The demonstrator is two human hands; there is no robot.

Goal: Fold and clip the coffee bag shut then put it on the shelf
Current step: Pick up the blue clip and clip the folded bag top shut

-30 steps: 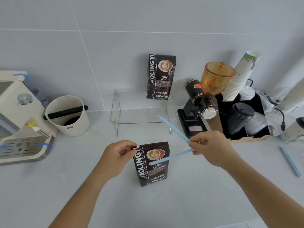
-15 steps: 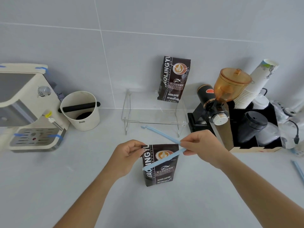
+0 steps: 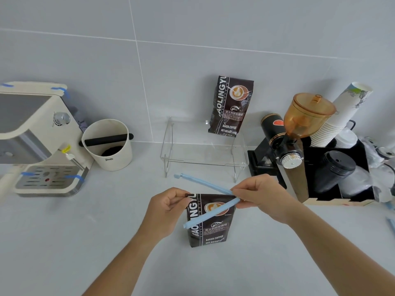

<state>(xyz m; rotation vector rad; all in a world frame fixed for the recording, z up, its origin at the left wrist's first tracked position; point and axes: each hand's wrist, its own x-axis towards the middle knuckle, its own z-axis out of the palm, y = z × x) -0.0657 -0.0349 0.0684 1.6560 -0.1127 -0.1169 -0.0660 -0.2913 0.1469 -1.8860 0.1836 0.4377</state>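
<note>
A dark brown coffee bag (image 3: 210,230) stands upright on the grey counter, its top folded down. My left hand (image 3: 168,208) pinches the bag's top left corner. My right hand (image 3: 259,196) holds the hinge end of a light blue sealing clip (image 3: 210,213) at the bag's top right corner. The clip is spread in a V: one arm crosses the bag's front, the other reaches back left behind the bag's top. A clear acrylic shelf (image 3: 205,160) stands behind, with a second, matching coffee bag (image 3: 232,106) upright on it against the wall.
A cream espresso machine (image 3: 40,137) and a cream knock box (image 3: 108,145) stand at the left. Right of the shelf are a black grinder with an amber hopper (image 3: 299,124), a paper cup stack (image 3: 339,117) and a black organiser with lids (image 3: 337,169). Another blue clip (image 3: 391,224) lies at the right edge.
My right hand has brought the spread clip down and left, up to the bag's top right corner. One arm now lies across the bag's front. My left hand keeps its pinch on the bag.
</note>
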